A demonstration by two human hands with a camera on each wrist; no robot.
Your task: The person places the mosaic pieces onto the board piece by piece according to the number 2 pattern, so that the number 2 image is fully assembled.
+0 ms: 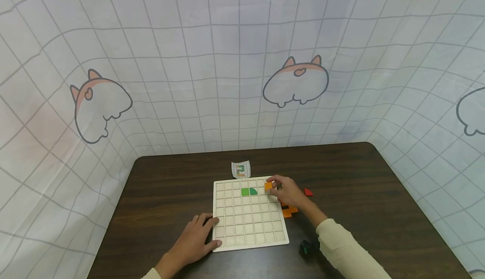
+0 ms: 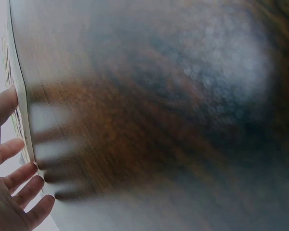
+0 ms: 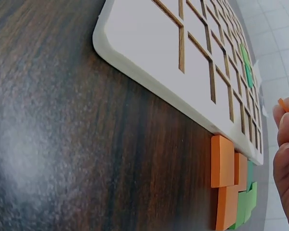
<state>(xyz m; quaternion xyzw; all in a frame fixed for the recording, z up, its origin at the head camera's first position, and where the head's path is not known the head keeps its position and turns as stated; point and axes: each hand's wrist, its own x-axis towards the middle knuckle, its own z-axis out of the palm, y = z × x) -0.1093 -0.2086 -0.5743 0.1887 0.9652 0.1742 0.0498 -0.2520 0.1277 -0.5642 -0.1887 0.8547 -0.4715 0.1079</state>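
A white gridded board (image 1: 250, 224) lies on the dark wooden table. A green square tile (image 1: 245, 192) and a darker green rounded tile (image 1: 253, 191) sit side by side in its upper cells. My left hand (image 1: 195, 237) rests at the board's left edge, thumb and index finger touching it, fingers spread in the left wrist view. Between thumb and fingers, my right hand (image 1: 287, 191) pinches an orange square tile (image 1: 268, 186) over the board's upper right corner. Only a sliver of that tile shows in the right wrist view.
Loose orange tiles (image 3: 223, 161) and green tiles (image 3: 245, 207) lie against the board's right side. A red tile (image 1: 308, 192) is farther right. Behind the board lies a small printed pattern card (image 1: 241, 170). A dark object (image 1: 306, 248) sits near the right sleeve.
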